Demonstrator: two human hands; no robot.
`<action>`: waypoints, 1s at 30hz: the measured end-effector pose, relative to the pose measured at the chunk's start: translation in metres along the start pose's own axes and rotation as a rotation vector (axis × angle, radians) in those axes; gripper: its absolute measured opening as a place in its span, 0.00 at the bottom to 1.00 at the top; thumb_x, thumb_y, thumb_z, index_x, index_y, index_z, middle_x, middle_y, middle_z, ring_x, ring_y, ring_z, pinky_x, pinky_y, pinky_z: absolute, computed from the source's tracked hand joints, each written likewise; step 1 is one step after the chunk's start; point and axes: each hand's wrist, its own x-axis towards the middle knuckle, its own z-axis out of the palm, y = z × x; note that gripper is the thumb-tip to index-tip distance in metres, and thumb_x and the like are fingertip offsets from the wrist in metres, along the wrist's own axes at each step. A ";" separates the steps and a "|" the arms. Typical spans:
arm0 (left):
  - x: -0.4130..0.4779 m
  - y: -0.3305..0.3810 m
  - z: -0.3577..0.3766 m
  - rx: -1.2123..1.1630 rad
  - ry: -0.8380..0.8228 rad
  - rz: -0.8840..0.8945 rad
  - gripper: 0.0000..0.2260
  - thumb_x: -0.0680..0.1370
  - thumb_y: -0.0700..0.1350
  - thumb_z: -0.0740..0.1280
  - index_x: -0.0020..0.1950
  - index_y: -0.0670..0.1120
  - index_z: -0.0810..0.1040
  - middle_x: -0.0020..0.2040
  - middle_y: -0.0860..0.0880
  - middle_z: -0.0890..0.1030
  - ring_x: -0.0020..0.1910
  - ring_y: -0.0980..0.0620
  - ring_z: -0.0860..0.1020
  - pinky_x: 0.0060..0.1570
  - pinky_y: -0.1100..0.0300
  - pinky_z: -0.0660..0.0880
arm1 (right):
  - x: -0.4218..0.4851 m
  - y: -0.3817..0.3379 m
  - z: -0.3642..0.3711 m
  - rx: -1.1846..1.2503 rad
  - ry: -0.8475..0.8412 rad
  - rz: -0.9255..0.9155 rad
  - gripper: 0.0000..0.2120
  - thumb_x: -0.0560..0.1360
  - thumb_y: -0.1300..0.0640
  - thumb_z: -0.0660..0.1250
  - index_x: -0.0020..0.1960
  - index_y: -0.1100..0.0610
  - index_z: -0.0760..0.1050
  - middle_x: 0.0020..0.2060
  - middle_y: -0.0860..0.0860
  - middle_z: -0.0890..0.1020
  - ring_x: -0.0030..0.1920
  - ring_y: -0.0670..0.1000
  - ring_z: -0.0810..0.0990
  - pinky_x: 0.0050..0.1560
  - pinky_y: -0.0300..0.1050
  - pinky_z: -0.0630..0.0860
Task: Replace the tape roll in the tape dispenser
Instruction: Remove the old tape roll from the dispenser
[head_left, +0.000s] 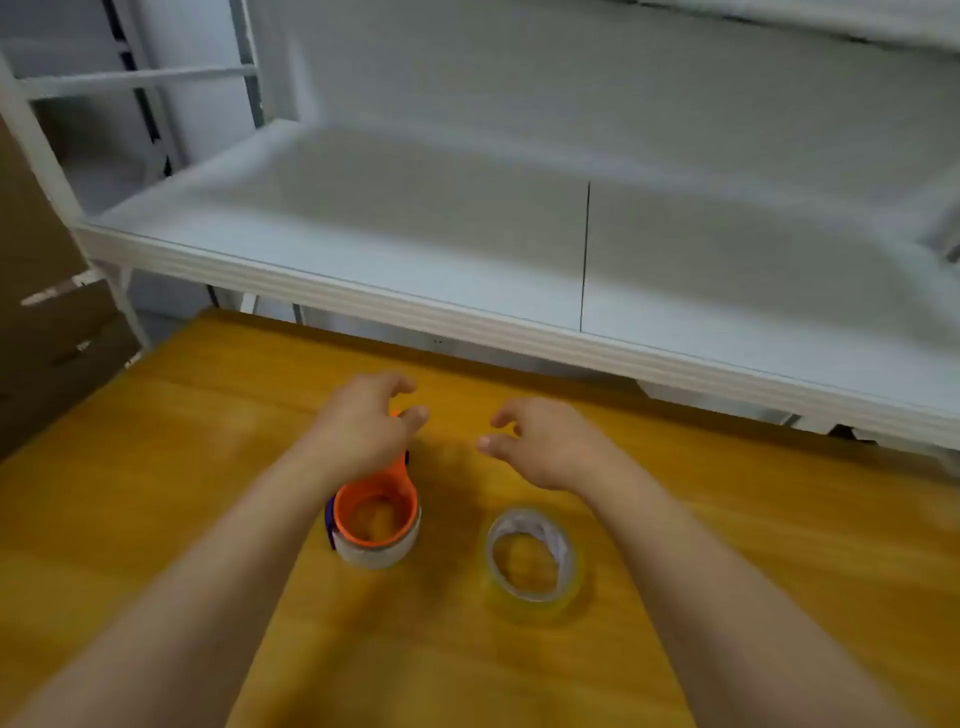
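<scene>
Behind the tape dispenser (400, 483) stands a white shelf (467, 312); under it, the wooden table (156, 467). The left hand (363, 426) curls over its far end, grip unclear. The right hand (545, 447) hovers to its right, fingers loose, holding nothing. The loose tape roll (569, 566) lies just right of it.

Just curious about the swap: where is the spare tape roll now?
In the head view, the spare tape roll lies flat on the wooden table, right of the orange tape dispenser.

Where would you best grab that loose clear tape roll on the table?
Probably from above: the tape roll lies flat with its hole facing up, so pinch the ring's wall, thumb inside, fingers outside. The right hand hovers just beyond it, nearest its far side.
</scene>
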 end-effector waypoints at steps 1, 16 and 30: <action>0.000 -0.005 0.002 -0.011 0.012 -0.010 0.21 0.80 0.52 0.66 0.72 0.49 0.72 0.72 0.45 0.73 0.69 0.43 0.72 0.65 0.48 0.72 | 0.001 -0.001 0.007 -0.004 0.001 -0.012 0.24 0.79 0.41 0.66 0.70 0.51 0.75 0.68 0.54 0.79 0.67 0.55 0.77 0.60 0.48 0.73; -0.055 -0.068 0.021 -0.369 0.068 -0.225 0.33 0.79 0.56 0.66 0.79 0.44 0.59 0.77 0.41 0.67 0.73 0.41 0.68 0.65 0.48 0.68 | -0.047 -0.022 0.074 0.080 0.289 -0.092 0.16 0.80 0.46 0.67 0.63 0.52 0.80 0.61 0.54 0.84 0.63 0.57 0.80 0.60 0.50 0.76; -0.070 -0.081 0.041 -0.379 0.069 -0.195 0.07 0.81 0.50 0.65 0.56 0.49 0.75 0.55 0.44 0.82 0.53 0.44 0.79 0.57 0.47 0.76 | -0.062 -0.057 0.132 0.249 0.203 -0.064 0.20 0.85 0.55 0.60 0.76 0.47 0.68 0.69 0.54 0.77 0.64 0.54 0.79 0.52 0.44 0.75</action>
